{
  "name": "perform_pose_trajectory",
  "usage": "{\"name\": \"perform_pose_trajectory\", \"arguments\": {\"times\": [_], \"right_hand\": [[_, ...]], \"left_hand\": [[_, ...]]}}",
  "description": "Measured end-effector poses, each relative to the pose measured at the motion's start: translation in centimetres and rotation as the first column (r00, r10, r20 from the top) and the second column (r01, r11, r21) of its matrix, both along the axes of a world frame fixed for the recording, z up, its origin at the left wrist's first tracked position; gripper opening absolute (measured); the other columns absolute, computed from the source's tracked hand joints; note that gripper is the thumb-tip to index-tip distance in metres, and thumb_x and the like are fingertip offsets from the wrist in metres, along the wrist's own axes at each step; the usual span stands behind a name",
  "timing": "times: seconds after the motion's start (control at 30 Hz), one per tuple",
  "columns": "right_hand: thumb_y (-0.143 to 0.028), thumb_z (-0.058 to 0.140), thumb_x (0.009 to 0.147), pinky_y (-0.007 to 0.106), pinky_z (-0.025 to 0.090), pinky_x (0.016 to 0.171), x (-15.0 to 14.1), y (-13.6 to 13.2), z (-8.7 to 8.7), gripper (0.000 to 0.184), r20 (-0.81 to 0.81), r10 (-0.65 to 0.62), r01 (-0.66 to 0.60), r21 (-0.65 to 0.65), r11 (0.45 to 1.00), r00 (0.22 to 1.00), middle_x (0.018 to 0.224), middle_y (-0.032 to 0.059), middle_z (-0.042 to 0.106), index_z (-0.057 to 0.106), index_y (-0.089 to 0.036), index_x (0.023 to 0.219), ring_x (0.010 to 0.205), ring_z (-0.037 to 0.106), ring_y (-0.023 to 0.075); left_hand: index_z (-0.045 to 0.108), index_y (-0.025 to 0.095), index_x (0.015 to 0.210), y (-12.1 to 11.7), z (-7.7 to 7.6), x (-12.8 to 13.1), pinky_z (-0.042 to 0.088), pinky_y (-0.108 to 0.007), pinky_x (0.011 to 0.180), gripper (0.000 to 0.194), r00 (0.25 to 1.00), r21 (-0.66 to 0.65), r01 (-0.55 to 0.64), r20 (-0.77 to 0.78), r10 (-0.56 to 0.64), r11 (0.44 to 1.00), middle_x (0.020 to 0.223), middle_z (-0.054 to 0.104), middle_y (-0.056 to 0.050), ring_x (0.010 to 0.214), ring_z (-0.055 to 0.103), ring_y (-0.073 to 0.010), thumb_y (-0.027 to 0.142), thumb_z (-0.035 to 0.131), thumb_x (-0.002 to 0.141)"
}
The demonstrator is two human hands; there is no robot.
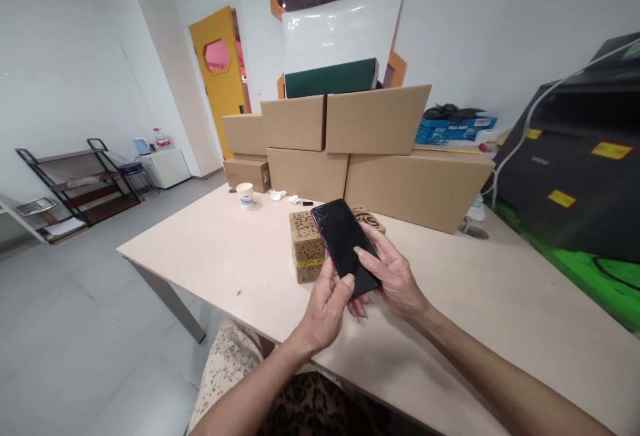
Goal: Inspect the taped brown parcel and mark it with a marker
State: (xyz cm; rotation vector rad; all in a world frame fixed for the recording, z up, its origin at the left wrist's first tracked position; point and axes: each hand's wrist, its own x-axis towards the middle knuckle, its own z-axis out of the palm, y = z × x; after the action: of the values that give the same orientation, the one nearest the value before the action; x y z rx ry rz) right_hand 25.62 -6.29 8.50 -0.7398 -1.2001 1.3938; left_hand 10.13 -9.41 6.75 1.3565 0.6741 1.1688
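Note:
A black smartphone (341, 233) with a reddish edge is held tilted above the table, its dark screen facing me. My left hand (327, 306) grips its lower left corner, the thumb lying on the screen's bottom edge. From the right side my right hand (395, 276) wraps round the phone, with its thumb resting on the glass. Behind the phone stands a small brown cardboard box (307, 246) with dark speckled print and a yellow strip along its side. The phone and hands hide part of that box.
Stacked plain cardboard boxes (383, 119) line the table's far side, with a dark green object (330, 79) on top. A paper cup (245, 195) and crumpled tissues (278, 195) sit at the back left of the table (200, 249). Large black equipment (565, 156) stands at the right.

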Motion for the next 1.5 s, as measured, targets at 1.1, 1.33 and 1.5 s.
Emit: {"name": "perform_pose_trajectory", "arguments": {"times": [1.1,1.33,1.5], "right_hand": [[-0.049,0.083,0.085,0.031,0.063,0.063,-3.2,0.7,0.3,0.085,0.017,-0.067,0.065,0.114,0.991,0.998,0.105,0.0061,0.079,0.041,-0.025,0.155,0.079,0.076,0.0205],[-0.052,0.083,0.084,0.029,0.056,0.048,-3.3,0.9,0.9,0.086,0.041,-0.015,0.011,0.117,0.993,0.999,0.078,-0.0023,0.074,0.04,-0.024,0.154,0.051,0.065,0.0148],[-0.051,0.08,0.088,0.032,0.059,0.053,-3.3,0.6,1.1,0.089,0.04,0.066,-0.07,0.124,0.99,0.997,0.073,-0.0039,0.072,0.033,-0.026,0.159,0.051,0.067,0.0168]], "left_hand": [[0.047,0.01,0.151,1.9,0.9,-4.2,0.05,-0.026,0.054,0.08,0.998,0.037,-0.03,-0.055,0.032,0.999,0.072,0.067,-0.002,0.054,0.058,-0.0136,0.062,0.068,0.093],[0.049,0.011,0.147,2.1,1.0,-4.4,0.049,-0.026,0.053,0.08,0.998,0.028,-0.034,-0.054,0.035,0.999,0.072,0.065,-0.001,0.054,0.056,-0.0124,0.064,0.069,0.091],[0.05,0.012,0.143,2.1,1.2,-4.6,0.049,-0.025,0.053,0.076,0.998,0.032,-0.031,-0.055,0.032,0.999,0.073,0.065,-0.001,0.055,0.056,-0.0125,0.065,0.069,0.091]]}}
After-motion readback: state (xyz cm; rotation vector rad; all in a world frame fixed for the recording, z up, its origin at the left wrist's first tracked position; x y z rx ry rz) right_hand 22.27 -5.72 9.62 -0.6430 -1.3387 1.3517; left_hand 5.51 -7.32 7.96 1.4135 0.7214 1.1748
